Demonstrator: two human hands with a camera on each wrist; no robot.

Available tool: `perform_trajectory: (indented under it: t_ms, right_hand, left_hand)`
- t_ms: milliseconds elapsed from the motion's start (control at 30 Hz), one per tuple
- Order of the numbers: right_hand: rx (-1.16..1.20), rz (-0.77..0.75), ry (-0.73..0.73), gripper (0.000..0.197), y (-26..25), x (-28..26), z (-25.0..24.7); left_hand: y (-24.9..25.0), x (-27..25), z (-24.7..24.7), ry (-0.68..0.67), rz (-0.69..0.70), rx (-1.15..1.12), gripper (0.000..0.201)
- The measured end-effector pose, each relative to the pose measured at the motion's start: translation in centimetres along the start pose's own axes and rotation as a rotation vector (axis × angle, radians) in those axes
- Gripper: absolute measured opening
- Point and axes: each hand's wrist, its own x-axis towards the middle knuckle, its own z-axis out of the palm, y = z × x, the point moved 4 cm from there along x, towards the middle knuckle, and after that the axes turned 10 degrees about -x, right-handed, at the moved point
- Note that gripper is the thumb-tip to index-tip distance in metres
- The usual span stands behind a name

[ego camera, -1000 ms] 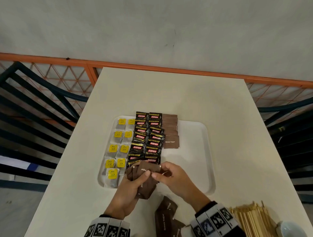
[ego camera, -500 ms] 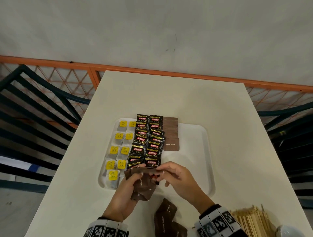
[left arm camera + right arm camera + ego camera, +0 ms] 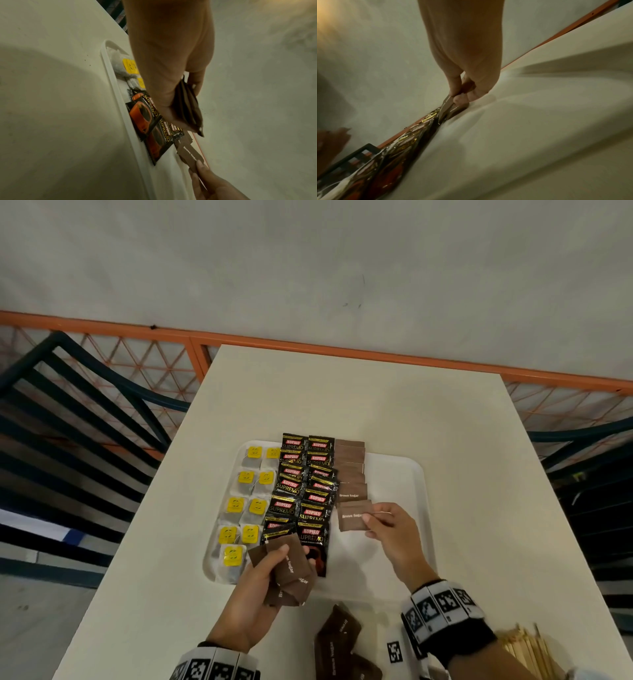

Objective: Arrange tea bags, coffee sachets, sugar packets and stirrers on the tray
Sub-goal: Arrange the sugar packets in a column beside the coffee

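Note:
A white tray (image 3: 407, 549) holds two columns of yellow-tagged tea bags (image 3: 251, 506), two columns of black coffee sachets (image 3: 301, 491) and a column of brown sugar packets (image 3: 351, 470). My right hand (image 3: 370, 517) pinches one brown sugar packet (image 3: 352, 517) by its right edge, low over the tray at the near end of the sugar column; the right wrist view shows thumb and finger on that packet (image 3: 447, 106). My left hand (image 3: 277, 556) grips a fanned bunch of brown sugar packets (image 3: 291, 573) above the tray's near edge, and the bunch (image 3: 187, 108) shows in the left wrist view.
More brown sugar packets (image 3: 337, 642) lie loose on the table (image 3: 342, 398) near me. A bundle of wooden stirrers (image 3: 527, 652) lies at the near right corner. The right half of the tray is bare. Dark chairs stand on both sides and an orange railing runs behind.
My right hand has pulled one sugar packet out of the bunch and carried it away from me and to the right, to the near end of the sugar column. The left hand stayed roughly in place.

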Motion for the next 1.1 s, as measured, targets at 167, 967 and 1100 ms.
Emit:
perform_trajectory:
  t_ms: [167, 967, 1100]
  right_hand:
    - [-0.107, 0.013, 0.106, 0.012, 0.2, 1.4, 0.4]
    - [-0.296, -0.116, -0.447, 0.017, -4.1, -6.3, 4.3]
    - [-0.223, -0.115, -0.495, 0.007, -3.7, -7.6, 4.5]
  left_hand:
    - [0.1, 0.0, -0.4, -0.02, -0.018, -0.045, 0.042]
    - [0.2, 0.0, 0.4, -0.006, 0.146, 0.292, 0.028]
    - [-0.1, -0.2, 0.3, -0.016, 0.135, 0.311, 0.034]
